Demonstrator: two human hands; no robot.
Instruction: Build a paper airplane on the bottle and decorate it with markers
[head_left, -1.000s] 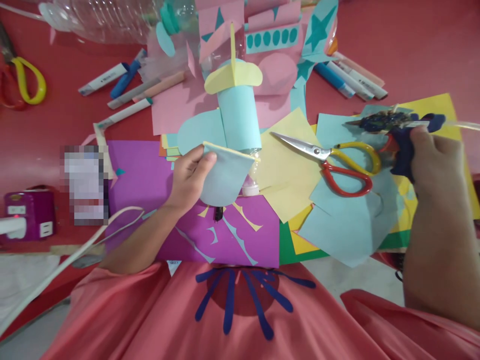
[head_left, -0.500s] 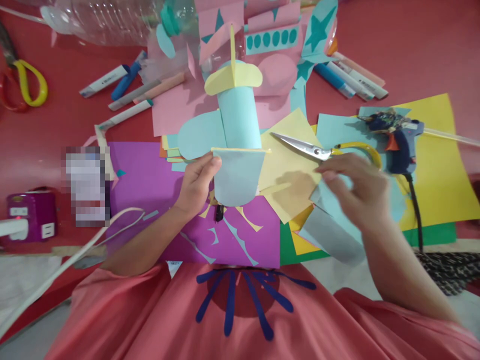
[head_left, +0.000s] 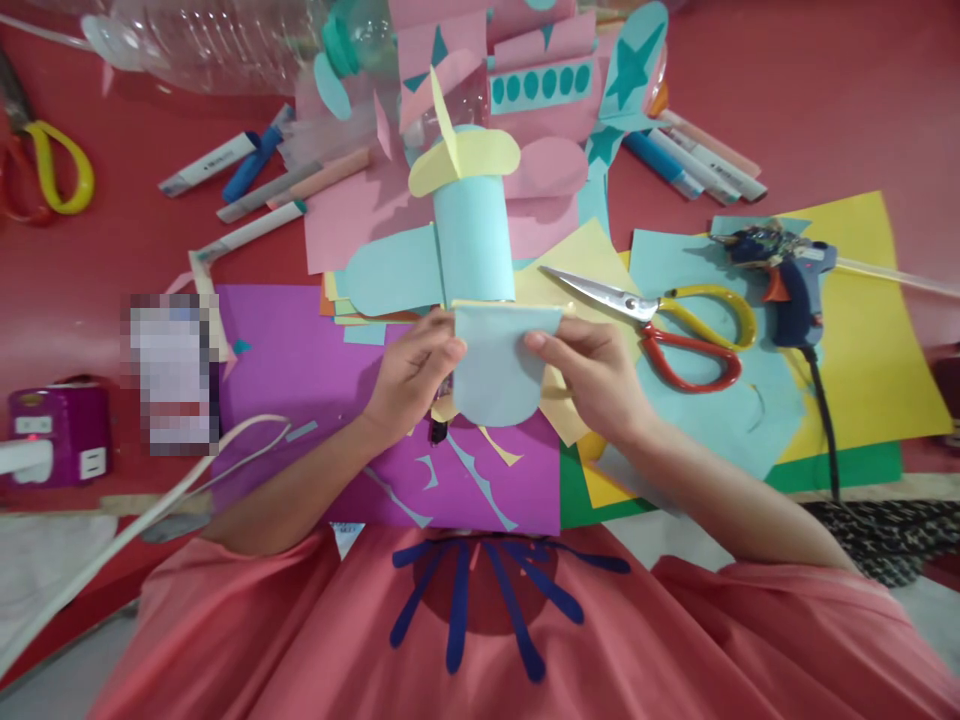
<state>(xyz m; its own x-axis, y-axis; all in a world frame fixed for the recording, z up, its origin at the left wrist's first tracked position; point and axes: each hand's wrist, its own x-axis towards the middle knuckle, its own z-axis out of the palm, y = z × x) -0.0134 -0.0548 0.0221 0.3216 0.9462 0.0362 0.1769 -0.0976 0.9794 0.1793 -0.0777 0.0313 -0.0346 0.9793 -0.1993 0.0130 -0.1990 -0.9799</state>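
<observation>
A light blue paper piece [head_left: 498, 370] with a rounded lower edge and a pale yellow strip along its top is pinched at both sides. My left hand [head_left: 416, 370] holds its left edge, thumb in front. On its right edge, my right hand [head_left: 600, 375] grips with thumb and fingers. Just beyond it stands a light blue paper tube [head_left: 474, 240] topped with yellow rounded pieces [head_left: 469, 160]. Another light blue rounded piece [head_left: 394, 270] lies left of the tube. Scissors [head_left: 637, 305] with yellow and red handles rest open to the right.
Purple paper [head_left: 292, 340] with scraps lies in front. A glue gun [head_left: 799, 290] sits at right on coloured sheets. Markers [head_left: 259, 230], a pixelated phone-like object [head_left: 176, 375] and a purple power adapter [head_left: 56, 435] are at left. A plastic bottle [head_left: 210, 40] lies behind.
My right hand has moved left from beside the scissors and taken hold of the paper piece's right edge. The piece has shifted slightly right and toward me.
</observation>
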